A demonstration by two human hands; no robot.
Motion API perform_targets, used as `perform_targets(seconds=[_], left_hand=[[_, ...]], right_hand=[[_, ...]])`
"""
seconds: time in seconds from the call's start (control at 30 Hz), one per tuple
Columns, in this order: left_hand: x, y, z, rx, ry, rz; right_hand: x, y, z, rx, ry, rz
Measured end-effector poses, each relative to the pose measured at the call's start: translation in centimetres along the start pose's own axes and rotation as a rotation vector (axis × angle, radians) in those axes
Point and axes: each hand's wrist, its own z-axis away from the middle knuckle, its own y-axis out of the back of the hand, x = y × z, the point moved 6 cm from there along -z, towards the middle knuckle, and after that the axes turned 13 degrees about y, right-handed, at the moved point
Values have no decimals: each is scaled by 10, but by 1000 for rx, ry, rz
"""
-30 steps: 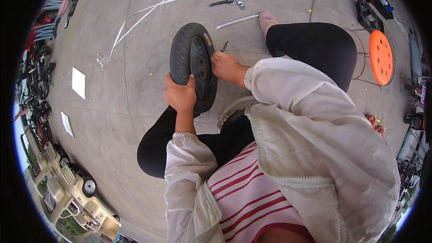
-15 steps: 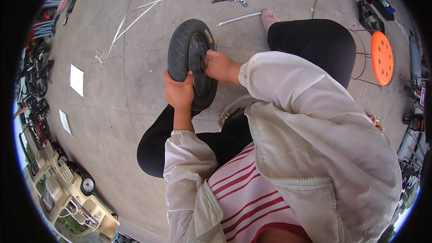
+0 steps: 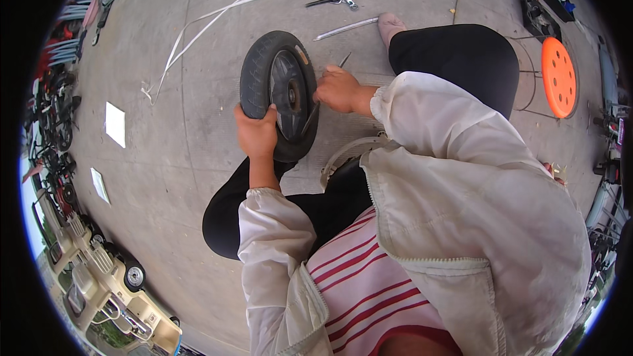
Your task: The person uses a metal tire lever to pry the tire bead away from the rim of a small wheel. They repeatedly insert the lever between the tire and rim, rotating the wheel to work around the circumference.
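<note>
Black-rubber wheel [image 3: 283, 92], heavy and stiff I judge, suits a hold at its near-left tread [image 3: 252, 95], where left fingers [image 3: 271, 116] clamp it while right fingers [image 3: 322, 86] grip a slim tool [image 3: 345, 60].

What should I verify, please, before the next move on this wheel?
1. Left hand gripping the wheel: ok, it holds the near-left side.
2. Right hand holding the slim tool: ok, one end shows above the hand.
3. Slim tool seated under the tyre edge: cannot tell.
4. White strap clear of the wheel: ok, on the floor beyond.
5. Orange stool clear of the wheel: ok, off to the right.
</note>
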Motion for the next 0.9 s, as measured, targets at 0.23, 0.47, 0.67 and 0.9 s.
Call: perform_targets(seconds=[0.23,0.47,0.67,0.9], left_hand=[[-10,4,-28,-24,-30,61],[-1,7,-33,-18,-46,49],[5,9,-31,11,-41,-7],[9,7,-32,37,31,-57]], right_hand=[[-28,-22,37,-298,-205,-57],[-75,-24,67,-195,-234,-147],[-102,-25,79,-217,-180,-179],[-122,-49,96,-285,-412,-633]])
